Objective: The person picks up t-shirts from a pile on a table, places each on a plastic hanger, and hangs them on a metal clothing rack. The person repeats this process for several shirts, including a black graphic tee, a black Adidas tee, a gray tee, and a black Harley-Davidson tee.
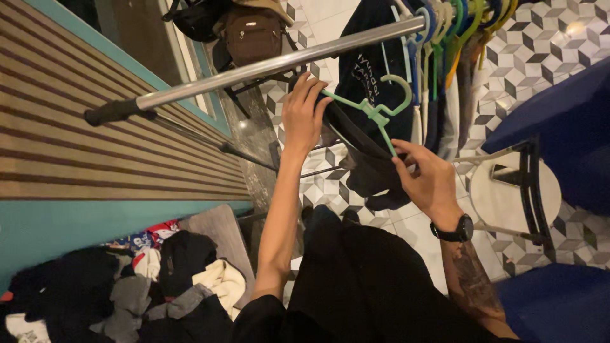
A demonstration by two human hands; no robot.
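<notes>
A mint green plastic hanger (380,113) carries a dark garment (368,162) just below a metal clothes rail (267,66). My left hand (304,114) grips one end of the hanger and the cloth over it. My right hand (427,178), with a black watch on its wrist, pinches the hanger's other arm together with the garment's edge. The hanger's hook is free of the rail, pointing toward the hung clothes.
Several garments on coloured hangers (445,38) crowd the rail's far end. A brown bag (253,32) hangs beyond the rail. A heap of clothes (146,286) lies at lower left. A white round stool (515,197) and blue seating (565,121) stand at right.
</notes>
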